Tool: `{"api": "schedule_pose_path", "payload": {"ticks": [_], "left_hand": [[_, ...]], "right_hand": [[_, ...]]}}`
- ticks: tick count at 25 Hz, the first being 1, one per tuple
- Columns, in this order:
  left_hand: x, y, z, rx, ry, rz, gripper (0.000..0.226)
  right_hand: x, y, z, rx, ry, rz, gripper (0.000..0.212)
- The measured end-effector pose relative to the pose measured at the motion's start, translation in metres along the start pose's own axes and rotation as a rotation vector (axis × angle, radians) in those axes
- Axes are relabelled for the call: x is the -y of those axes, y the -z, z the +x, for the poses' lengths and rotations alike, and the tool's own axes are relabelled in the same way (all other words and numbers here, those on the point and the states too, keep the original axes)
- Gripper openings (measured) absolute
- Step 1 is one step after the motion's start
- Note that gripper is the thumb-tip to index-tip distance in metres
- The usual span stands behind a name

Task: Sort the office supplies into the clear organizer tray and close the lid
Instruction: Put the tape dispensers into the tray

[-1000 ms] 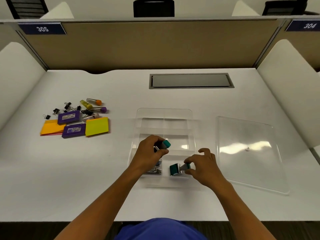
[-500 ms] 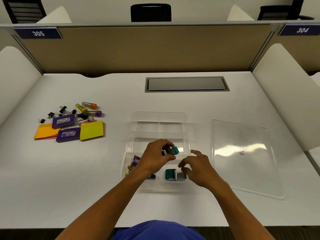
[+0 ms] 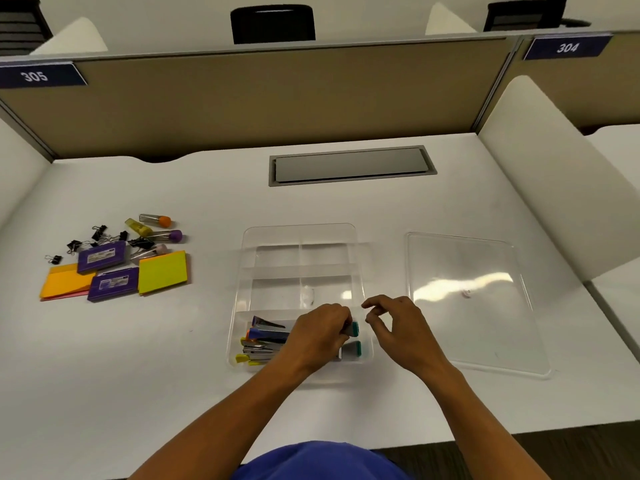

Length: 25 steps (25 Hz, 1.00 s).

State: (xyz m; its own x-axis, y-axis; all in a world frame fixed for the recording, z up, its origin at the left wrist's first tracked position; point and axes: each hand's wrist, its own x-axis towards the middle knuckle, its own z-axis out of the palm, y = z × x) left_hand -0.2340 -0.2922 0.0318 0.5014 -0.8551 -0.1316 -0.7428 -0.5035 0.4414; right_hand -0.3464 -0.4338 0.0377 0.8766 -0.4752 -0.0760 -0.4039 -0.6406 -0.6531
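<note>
The clear organizer tray (image 3: 300, 233) sits mid-desk. Its near compartment holds several small staplers (image 3: 263, 341) in purple, orange and yellow, plus a teal one (image 3: 352, 349) at the right end. My left hand (image 3: 318, 337) is low in that compartment, closed around another teal stapler (image 3: 354, 329). My right hand (image 3: 398, 327) hovers just right of it, fingers curled and apart, holding nothing. The clear lid (image 3: 474, 299) lies flat to the tray's right. At the far left lie sticky note pads (image 3: 162, 271), purple boxes (image 3: 101, 258), binder clips (image 3: 98, 232) and capped tubes (image 3: 156, 220).
A grey cable hatch (image 3: 351, 165) is set into the desk behind the tray. White side dividers (image 3: 554, 174) flank the desk and a tan partition (image 3: 277, 98) closes the back. The desk's front edge runs just below my forearms.
My left hand lowered its teal stapler into the near compartment. My right hand let go of the other teal stapler, which now rests in the tray, and lifted away to the right.
</note>
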Motion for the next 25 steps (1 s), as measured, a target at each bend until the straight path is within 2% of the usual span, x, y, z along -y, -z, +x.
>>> {"api": "schedule_pose_path", "payload": {"ticks": [8,18,25], "left_hand": [[-0.001,-0.013,0.009,-0.062,-0.077,0.104,0.022],[0.004,-0.017,0.002,-0.032,-0.017,0.083,0.033],[0.021,-0.005,-0.015,-0.180,0.082,0.020,0.034]], "right_hand": [[0.000,-0.005,-0.005,0.046,0.018,-0.013,0.024],[0.004,-0.008,-0.001,0.064,0.057,-0.027,0.024],[0.024,-0.014,0.004,0.089,0.126,-0.031,0.024]]}}
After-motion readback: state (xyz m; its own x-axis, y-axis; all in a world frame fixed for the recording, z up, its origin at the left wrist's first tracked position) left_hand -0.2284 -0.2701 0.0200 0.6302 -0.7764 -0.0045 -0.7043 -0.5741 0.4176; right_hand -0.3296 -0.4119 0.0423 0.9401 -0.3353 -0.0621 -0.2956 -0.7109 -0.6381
